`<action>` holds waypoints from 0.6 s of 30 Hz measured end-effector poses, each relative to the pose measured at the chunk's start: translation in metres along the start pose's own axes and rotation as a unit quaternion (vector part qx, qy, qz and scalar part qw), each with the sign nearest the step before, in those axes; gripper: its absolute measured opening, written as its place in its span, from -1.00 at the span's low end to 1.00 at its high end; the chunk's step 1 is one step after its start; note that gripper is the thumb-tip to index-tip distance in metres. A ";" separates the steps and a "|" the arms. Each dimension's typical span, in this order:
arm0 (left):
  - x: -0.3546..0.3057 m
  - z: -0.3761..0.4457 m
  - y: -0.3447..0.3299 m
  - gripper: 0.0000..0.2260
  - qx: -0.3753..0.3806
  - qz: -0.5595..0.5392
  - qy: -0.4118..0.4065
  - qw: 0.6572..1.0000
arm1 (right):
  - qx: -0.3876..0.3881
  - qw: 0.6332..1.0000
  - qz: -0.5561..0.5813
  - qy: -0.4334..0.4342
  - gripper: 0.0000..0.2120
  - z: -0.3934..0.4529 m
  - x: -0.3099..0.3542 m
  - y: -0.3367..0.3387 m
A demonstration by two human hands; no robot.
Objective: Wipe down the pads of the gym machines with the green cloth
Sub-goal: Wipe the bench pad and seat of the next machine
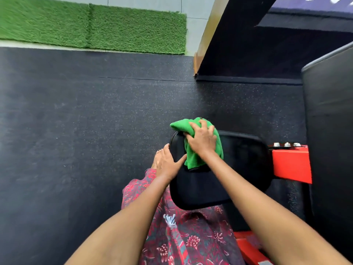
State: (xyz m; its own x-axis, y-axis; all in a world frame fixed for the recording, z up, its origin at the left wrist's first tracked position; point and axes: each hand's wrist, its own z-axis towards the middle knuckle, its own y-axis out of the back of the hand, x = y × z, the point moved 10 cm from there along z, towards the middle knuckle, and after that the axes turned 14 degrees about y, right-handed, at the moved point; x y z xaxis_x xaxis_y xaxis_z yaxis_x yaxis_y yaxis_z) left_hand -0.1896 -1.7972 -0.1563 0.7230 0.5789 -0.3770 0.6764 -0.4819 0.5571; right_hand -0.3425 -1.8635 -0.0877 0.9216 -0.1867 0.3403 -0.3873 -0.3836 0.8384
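Observation:
A black seat pad [242, 161] of a red-framed gym machine lies in front of me, right of centre. On its far left corner sits the bunched green cloth [193, 159], and my right hand [202, 140] presses down on it, fingers spread and curled into the fabric. The pad's left edge is held by my left hand [168, 162], thumb on top and fingers wrapped over the side. A tall black back pad [328, 115] stands upright at the right edge of the view.
The red steel frame [291, 163] with bolts joins the seat to the back pad. Dark speckled rubber flooring [86, 140] spreads to the left. A strip of green artificial turf [95, 25] lies at the far top. A black-faced wooden panel [235, 39] leans at the upper right.

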 end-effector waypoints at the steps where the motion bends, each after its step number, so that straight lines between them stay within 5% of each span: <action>1: 0.002 -0.005 -0.001 -0.22 -0.006 -0.001 0.000 1.000 | 0.008 0.999 -0.006 0.035 -0.52 0.004 0.003 -0.001; 7: -0.012 -0.038 0.000 -0.22 -0.103 0.025 -0.056 0.993 | 0.012 1.000 -0.008 0.005 -0.56 0.017 -0.028 0.008; 14: -0.003 -0.061 -0.015 -0.20 -0.175 0.079 -0.105 0.976 | 0.057 0.959 -0.150 0.233 -0.47 -0.003 0.052 -0.022; 18: -0.003 -0.066 -0.022 -0.24 -0.170 0.054 -0.080 0.981 | 0.054 0.970 -0.154 0.180 -0.56 0.022 0.047 -0.009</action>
State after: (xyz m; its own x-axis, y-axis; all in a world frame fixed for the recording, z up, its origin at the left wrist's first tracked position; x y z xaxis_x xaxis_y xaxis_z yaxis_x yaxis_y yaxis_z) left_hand -0.2160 -1.7452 -0.1185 0.8193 0.4129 -0.3978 0.5277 -0.2719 0.8047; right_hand -0.2960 -1.8889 -0.0886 0.9361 0.2712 0.2238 -0.0755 -0.4666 0.8812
